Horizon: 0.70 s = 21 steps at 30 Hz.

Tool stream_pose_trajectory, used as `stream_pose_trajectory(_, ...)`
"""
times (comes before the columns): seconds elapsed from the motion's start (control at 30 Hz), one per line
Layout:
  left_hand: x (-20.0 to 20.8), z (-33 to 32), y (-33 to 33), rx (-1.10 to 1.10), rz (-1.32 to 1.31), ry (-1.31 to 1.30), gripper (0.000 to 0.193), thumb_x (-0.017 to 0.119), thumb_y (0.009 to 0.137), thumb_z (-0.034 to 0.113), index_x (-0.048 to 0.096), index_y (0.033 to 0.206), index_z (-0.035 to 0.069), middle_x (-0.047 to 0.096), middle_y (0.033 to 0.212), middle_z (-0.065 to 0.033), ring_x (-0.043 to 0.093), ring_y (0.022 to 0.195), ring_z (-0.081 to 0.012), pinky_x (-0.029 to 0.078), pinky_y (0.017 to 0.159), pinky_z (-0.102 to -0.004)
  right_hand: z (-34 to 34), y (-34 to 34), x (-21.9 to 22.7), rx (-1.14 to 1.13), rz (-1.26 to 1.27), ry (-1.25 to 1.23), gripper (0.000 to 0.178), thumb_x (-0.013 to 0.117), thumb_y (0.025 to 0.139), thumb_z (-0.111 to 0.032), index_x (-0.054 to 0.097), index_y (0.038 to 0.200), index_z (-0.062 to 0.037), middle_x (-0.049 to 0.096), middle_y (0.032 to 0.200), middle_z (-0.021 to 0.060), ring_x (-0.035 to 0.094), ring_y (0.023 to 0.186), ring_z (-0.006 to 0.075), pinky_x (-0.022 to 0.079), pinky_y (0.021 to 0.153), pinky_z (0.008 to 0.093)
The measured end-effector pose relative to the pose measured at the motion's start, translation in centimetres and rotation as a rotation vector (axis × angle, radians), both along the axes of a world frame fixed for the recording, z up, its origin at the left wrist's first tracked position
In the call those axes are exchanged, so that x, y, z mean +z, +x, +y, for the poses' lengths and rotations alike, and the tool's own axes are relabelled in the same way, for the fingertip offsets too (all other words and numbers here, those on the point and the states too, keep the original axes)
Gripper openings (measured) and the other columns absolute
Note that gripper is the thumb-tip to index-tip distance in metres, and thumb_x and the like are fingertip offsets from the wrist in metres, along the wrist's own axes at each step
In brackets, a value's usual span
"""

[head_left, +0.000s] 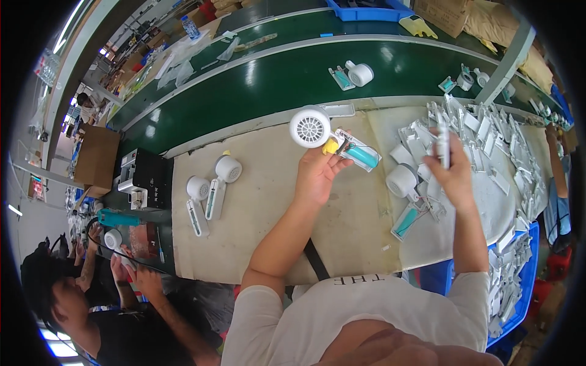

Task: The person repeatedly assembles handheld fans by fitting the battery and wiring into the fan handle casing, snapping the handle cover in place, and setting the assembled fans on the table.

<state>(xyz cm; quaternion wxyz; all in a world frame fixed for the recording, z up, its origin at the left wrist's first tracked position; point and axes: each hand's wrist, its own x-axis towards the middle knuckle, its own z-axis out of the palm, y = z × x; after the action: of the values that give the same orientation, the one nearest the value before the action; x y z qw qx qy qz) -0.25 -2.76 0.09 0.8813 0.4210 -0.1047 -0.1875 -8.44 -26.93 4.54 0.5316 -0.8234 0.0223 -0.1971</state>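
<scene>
your left hand (318, 174) is clamped on an open fan (323, 131), held above the bench (262, 201). your right hand (453, 171) grips a white cover (442, 141) lifted from the pile (488, 140). you look mid-assembly; next, line the cover over the teal handle.

Counts on your bench and the belt

You have two finished white fan units (210, 189) lying at the left of the beige mat, one open unit (317, 131) in your left hand (317, 174) and one more (406, 189) lying by your right hand (455, 174) — four on the bench. On the far green belt sit three more (354, 74). The loose white covers (488, 140) at right are too many to count.
</scene>
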Motion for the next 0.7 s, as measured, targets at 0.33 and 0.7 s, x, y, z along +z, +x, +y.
stream_pose_trajectory(0.33,1.3,0.2,-1.0,0.172,-0.21,-0.023,0.037,0.05,0.088,0.013,0.043,0.122,0.002,0.05,0.123,-0.0165,0.053,0.106,-0.023,0.049,0.08,-0.0357,8.4,4.6,0.4,0.141,0.052,-0.087,0.04,0.066,0.073,-0.006,0.049,0.11,-0.0035,0.06,0.093,0.0092,0.058,0.081,0.0158,0.045,0.07,0.0279)
stream_pose_trajectory(0.7,0.8,-0.5,-1.4,0.204,-0.245,-0.053,0.031,0.055,0.084,0.005,0.051,0.114,0.001,0.054,0.117,-0.0119,0.055,0.102,-0.0198,0.049,0.082,-0.0351,9.2,4.9,1.3,0.197,0.131,0.1,0.04,0.067,0.074,-0.011,0.051,0.109,-0.0029,0.059,0.084,0.006,0.056,0.082,0.0142,0.044,0.076,0.0263)
